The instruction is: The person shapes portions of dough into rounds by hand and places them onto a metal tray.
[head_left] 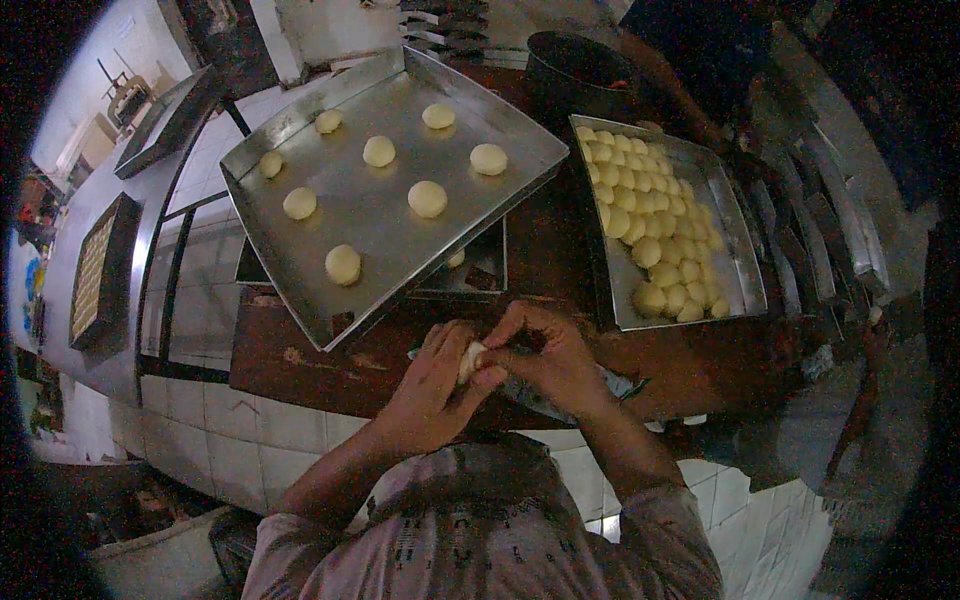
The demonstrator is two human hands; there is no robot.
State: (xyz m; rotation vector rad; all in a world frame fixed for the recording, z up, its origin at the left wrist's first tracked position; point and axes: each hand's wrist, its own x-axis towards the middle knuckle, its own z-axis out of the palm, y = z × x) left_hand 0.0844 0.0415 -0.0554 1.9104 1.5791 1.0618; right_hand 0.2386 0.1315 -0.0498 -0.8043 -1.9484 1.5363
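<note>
Close in front of the worker's pale shirt (460,520), above the near edge of a dark reddish-brown table (680,372), a small piece of dough (469,362) was held between two bare hands. The left hand (438,374) was curled round it, gripping it. The right hand (550,356) had its thumb and fingertips bent in against the same lump, pinching it from the right, so that only a pale patch of it showed. Below the right hand lay a crumpled sheet (540,402), cloth or plastic, I couldn't tell which.

Just beyond the hands sat a large metal tray (375,222), one corner pointing toward the worker, with eight dough balls (427,199) spaced well apart on it. It overlapped a lower tray (496,245), where another ball (456,258) peeped out. To the right, a narrower tray (738,265) held many dough balls crowded together along its length.

Farther back stood a dark round pan (580,65), and what looked like another person's arm (685,100) reached in near it, too dim to follow to the hand. Off to the left, on a grey table (142,215), one tray (92,280) carried rows of pale pieces.
</note>
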